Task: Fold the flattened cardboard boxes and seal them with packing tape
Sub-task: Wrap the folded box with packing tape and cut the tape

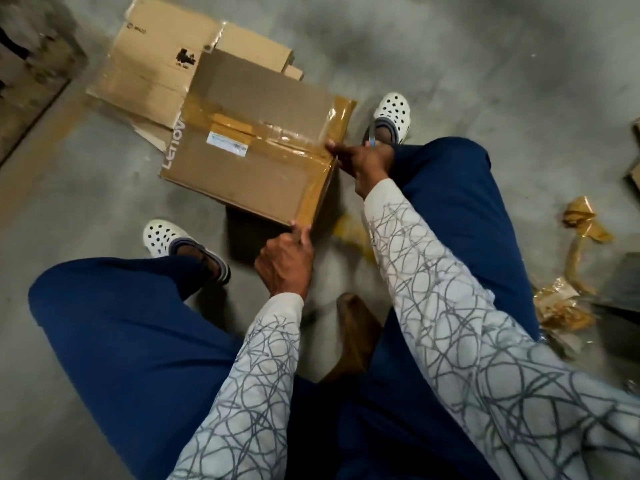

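Concrete floor [485, 64] bears 1 box [242, 174], centre frame. Left hand [285, 261] grips its near corner (steadying it); right hand [363, 159] pinches the tape [294, 140].

Left sleeve [258, 372] and right sleeve [450, 292] were pale grey-white with dark grey scribbled loops. Plain cream cuffs sat at left hand [284, 263] and right hand [362, 162]. Trousers [121, 337] were dark blue. Clogs [162, 236] were white with round holes and grey-navy straps.
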### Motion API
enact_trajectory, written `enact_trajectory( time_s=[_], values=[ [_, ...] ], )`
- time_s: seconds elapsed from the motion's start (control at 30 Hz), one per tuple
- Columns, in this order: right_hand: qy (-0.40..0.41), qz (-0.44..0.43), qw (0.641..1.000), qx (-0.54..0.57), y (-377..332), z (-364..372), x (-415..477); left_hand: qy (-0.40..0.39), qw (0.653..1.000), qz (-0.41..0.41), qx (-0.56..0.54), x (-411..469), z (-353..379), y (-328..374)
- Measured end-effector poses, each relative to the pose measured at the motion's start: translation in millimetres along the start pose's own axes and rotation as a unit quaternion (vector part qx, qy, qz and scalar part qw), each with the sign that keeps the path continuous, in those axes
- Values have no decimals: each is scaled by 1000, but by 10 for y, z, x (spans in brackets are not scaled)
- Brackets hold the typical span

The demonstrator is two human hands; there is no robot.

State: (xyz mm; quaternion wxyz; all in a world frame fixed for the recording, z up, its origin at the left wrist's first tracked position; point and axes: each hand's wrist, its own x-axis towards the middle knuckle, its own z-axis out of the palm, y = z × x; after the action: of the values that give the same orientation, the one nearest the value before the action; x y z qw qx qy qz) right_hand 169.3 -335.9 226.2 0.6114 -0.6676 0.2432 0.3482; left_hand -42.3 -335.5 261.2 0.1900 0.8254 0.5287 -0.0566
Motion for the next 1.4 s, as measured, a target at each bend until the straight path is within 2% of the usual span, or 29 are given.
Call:
enact_trajectory(
  time_s=[0.2,0.3,0.47,0.7,0.83,0.97,1.13,1.27,1.4],
  values=[
    [97,-89,989,-63,-124,105,141,11,1000,9,-14,-4,61,-36],
    [149,-177,966,-111,-276,167,242,6,1000,21,-21,-59,77,-35],
    [182,-205,949,-158,-337,239,306,11,1000,21,-19,-60,48,-109],
    [183,-196,935,-231,-448,200,159,1,999,39,-20,-21,41,-24],
    [114,-196,922,-314,-110,48,-409,-14,995,54,-81,101,4,-69],
    [69,-158,912,-372,514,-106,-865,31,976,-23,-214,467,-303,-179],
    [25,-143,897,-418,934,-203,-1209,74,956,-124,-257,1055,-771,-721],
    [19,-157,891,-425,973,-235,-1206,38,927,-183,-326,1340,-929,-1055],
    [20,-145,906,-397,1003,-257,-1053,0,905,-158,-394,1383,-931,-1096]
  ],
)
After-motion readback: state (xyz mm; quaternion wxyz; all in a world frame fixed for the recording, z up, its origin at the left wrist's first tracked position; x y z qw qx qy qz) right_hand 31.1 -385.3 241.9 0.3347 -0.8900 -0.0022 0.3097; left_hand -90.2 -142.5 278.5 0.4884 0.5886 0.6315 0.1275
